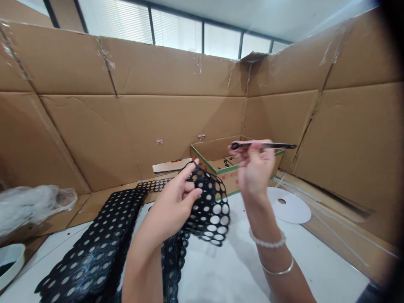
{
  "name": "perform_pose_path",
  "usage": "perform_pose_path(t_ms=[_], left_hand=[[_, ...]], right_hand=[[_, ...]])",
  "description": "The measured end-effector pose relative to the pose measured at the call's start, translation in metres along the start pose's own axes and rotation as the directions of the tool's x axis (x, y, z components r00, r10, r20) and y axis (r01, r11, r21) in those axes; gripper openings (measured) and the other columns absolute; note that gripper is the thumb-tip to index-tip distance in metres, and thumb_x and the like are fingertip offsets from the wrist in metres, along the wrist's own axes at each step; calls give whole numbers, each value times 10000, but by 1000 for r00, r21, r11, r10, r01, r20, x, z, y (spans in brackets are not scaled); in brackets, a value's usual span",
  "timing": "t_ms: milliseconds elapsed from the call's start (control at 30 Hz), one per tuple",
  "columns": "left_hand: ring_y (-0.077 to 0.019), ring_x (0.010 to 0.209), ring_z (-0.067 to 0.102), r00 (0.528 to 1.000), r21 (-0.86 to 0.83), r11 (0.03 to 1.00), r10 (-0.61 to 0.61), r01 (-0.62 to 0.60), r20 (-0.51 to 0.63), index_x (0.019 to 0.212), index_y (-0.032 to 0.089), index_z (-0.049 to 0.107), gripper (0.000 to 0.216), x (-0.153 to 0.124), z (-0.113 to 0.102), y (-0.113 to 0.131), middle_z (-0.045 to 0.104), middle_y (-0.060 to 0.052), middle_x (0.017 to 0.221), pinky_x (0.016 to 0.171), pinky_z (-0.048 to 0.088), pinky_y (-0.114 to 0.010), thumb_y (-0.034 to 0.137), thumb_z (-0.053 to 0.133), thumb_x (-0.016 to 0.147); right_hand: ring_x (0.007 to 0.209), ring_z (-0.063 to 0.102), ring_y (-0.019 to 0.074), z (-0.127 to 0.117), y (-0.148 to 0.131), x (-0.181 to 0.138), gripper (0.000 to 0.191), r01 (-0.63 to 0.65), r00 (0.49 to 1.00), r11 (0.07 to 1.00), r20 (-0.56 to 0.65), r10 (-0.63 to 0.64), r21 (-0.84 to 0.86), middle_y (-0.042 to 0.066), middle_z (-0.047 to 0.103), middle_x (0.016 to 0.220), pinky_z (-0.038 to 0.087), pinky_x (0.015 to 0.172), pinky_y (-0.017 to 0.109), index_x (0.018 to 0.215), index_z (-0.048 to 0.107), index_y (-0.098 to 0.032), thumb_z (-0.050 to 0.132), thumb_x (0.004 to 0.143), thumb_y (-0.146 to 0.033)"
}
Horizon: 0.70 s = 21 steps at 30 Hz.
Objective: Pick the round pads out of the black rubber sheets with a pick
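— Over the white table (221, 273), what does the left hand (170, 206) have?

— A black perforated sheet (201, 212), round holes, curved rather than flat. Thumb and fingers pinch its left part, index stretched toward the top edge. Rest of it hangs free to the right; right edge a bit blurred.

— And the right hand (256, 168)?

— Raised, fingers curled in, gripping a slim black tool (280, 146). Tool's near level, long end out to the right, apart from the sheet. Can't tell what type; motion blur.

— Anything on that arm?

— Pale beaded bracelet (268, 243) at the wrist, metal bangle (279, 272) nearer the elbow.

— More of the black stuff?

— Yep. Stack of perforated sheets (97, 244) left of the left forearm. Another black strip (170, 269) just right of it, partly hidden.

— Behind the hands?

— Green-edged carton (229, 169), flat pieces with black rings inside. White disc (295, 208) with a hole, right of the right wrist.

— Far left?

— Crumpled clear plastic (34, 206). White bowl (19, 252) cut by the frame edge, something dark in it. Cardboard panels (176, 118) stand across the back and right.
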State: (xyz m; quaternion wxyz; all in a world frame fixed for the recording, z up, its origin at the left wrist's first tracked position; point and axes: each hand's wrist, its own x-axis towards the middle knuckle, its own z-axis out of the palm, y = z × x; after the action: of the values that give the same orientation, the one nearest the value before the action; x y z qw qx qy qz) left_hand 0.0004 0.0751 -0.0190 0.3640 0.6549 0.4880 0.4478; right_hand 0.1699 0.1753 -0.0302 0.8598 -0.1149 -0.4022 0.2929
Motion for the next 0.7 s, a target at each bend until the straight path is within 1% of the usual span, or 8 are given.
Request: perform_pose_path(t_ms=[100, 167, 233, 267, 333, 433, 567, 700], left_hand=[[-125, 643, 461, 992, -63, 998, -6, -2, -126, 1538, 247, 312, 739, -7, -24, -7, 542, 49, 667, 642, 371, -240, 334, 626, 874], [-129, 668, 503, 977, -132, 991, 8, -37, -212, 1529, 281, 328, 778, -12, -40, -10, 591, 39, 693, 662, 404, -232, 381, 678, 841], [-121, 645, 494, 956, -158, 985, 16, -65, -293, 1493, 310, 403, 779, -15, -51, -12, 582, 47, 666, 635, 414, -207, 397, 732, 793], [-115, 628, 482, 948, -167, 984, 11, -68, -319, 1473, 320, 437, 771, -16, -54, -13, 570, 51, 652, 611, 412, -193, 400, 751, 773], [-108, 609, 469, 941, -187, 981, -6, -61, -338, 1446, 320, 477, 761, -18, -57, -12, 563, 51, 646, 570, 407, -174, 401, 771, 749], [-100, 610, 484, 940, -221, 974, -29, -50, -340, 1450, 305, 466, 743, -18, -54, -10, 588, 47, 672, 567, 419, -162, 355, 756, 769], [-106, 626, 546, 926, -285, 957, -61, -51, -371, 1466, 298, 424, 740, -16, -51, -7, 618, 51, 690, 585, 454, -174, 264, 713, 785], [-119, 762, 623, 827, -296, 949, -82, -106, -557, 1411, 283, 493, 683, -18, -51, 0, 702, 14, 923, 607, 465, -168, 251, 728, 770]], right_hand=[[668, 707, 135, -21, -1, 26, 203, 210, 957, 970, -175, -229, -125, -36, 684, 729, 600, 704, 309, 838, 468, -236, 602, 907, -373], [765, 716, 156, -29, 7, 33, 174, 301, 930, 906, -120, -348, -296, 4, 707, 827, 585, 765, 336, 865, 483, -238, 538, 941, -385], [867, 712, 181, -32, 25, 29, 158, 295, 955, 821, 148, -255, -488, 53, 727, 944, 561, 817, 349, 877, 531, -233, 493, 952, -366], [902, 708, 194, -32, 36, 26, 159, 281, 946, 767, 303, -119, -577, 73, 732, 980, 548, 832, 350, 872, 560, -228, 478, 947, -340], [839, 713, 227, -31, 60, 17, 126, 266, 889, 706, 450, 84, -657, 90, 749, 907, 539, 783, 351, 814, 609, -216, 513, 885, -256], [764, 698, 266, -31, 80, 11, 143, 255, 868, 667, 470, 161, -700, 101, 737, 776, 513, 742, 371, 733, 613, -209, 505, 822, -180], [810, 676, 273, -29, 67, 12, 175, 239, 876, 659, 451, 170, -713, 121, 728, 843, 488, 780, 382, 792, 622, -197, 489, 877, -273], [857, 682, 220, -18, 50, 5, 233, 215, 817, 729, 529, 230, -649, 90, 731, 924, 496, 799, 319, 882, 637, -193, 484, 920, -364]])
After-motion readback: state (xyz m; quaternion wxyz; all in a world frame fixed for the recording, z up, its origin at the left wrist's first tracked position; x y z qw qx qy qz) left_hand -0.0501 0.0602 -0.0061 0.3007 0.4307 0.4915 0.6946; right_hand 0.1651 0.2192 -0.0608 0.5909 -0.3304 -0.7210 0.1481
